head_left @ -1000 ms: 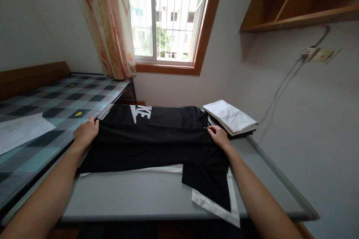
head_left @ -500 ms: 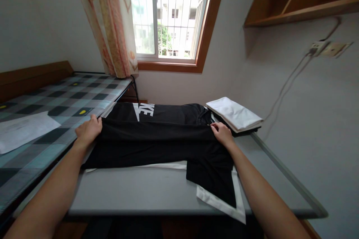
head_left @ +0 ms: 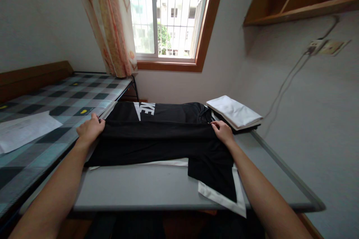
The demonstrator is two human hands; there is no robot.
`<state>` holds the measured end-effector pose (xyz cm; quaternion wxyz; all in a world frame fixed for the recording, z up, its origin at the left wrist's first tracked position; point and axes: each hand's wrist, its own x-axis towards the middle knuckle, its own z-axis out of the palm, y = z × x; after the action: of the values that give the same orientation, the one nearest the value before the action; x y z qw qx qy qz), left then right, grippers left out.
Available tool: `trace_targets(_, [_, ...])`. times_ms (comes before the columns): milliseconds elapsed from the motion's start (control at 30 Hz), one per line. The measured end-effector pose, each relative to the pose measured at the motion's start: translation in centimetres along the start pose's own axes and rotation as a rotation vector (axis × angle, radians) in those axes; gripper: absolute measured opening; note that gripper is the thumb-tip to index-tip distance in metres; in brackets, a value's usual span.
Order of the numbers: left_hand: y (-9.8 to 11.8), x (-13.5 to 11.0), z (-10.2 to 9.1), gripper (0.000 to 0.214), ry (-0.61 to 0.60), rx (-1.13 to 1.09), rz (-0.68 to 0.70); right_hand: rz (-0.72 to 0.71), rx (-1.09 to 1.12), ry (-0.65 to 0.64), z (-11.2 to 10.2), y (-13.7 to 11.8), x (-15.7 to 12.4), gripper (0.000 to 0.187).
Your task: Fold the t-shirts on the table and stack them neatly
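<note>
A black T-shirt point(head_left: 157, 130) with white trim and white printed lettering lies sideways across the grey table point(head_left: 134, 186). Its near side is folded over toward the far side, covering part of the print. At the hem end, my left hand point(head_left: 91, 129) is closed on the fold edge. My right hand point(head_left: 222, 131) pinches the shirt near the collar, at the other end of the same fold. One short sleeve with a white cuff hangs toward me over the table's front edge. The cloth between my hands lies fairly straight.
A stack of folded clothes point(head_left: 234, 112), white on top and black below, sits at the table's back right. To the left stands a bed with a checked mattress point(head_left: 56, 99) and a paper sheet point(head_left: 26, 130). A cable point(head_left: 286, 82) hangs from the wall socket.
Both hands keep their hold on the shirt in nearly the same place. The fold has shifted only very slightly, and the view has moved a little.
</note>
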<state>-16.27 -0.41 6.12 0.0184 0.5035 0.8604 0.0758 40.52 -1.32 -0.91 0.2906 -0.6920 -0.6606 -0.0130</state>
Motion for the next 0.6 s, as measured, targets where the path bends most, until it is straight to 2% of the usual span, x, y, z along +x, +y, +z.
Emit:
trace_targets(100, [-0.2, 0.1, 0.3, 0.059, 0.007, -0.002, 0.017, 0.000, -0.005, 0.013, -0.1, -0.1, -0.1, 0.025])
trace_targets(300, [-0.4, -0.1, 0.6, 0.059, -0.062, 0.084, 0.030, -0.003, 0.013, 0.014, -0.3, -0.2, -0.4, 0.029])
trace_targets(367, [-0.3, -0.3, 0.9, 0.059, -0.011, 0.100, 0.054, -0.003, 0.022, 0.018, -0.4, -0.3, -0.5, 0.031])
trace_targets(400, [0.0, -0.4, 1.0, 0.058, 0.054, 0.105, 0.079, 0.000, 0.023, 0.018, -0.4, -0.4, -0.6, 0.032])
trace_targets(500, [1.5, -1.2, 1.8, 0.052, 0.259, 0.072, 0.287, 0.010, 0.006, 0.017, -0.5, -0.8, -0.8, 0.034])
trace_targets(533, [2.2, -1.5, 2.1, 0.049, 0.266, 0.035, 0.399, 0.009, -0.008, 0.019, -0.6, -1.0, -0.8, 0.034])
trace_targets(600, [3.8, -2.4, 2.9, 0.041, 0.173, -0.052, 0.617, -0.002, -0.047, 0.042, -0.8, -1.4, -0.9, 0.033])
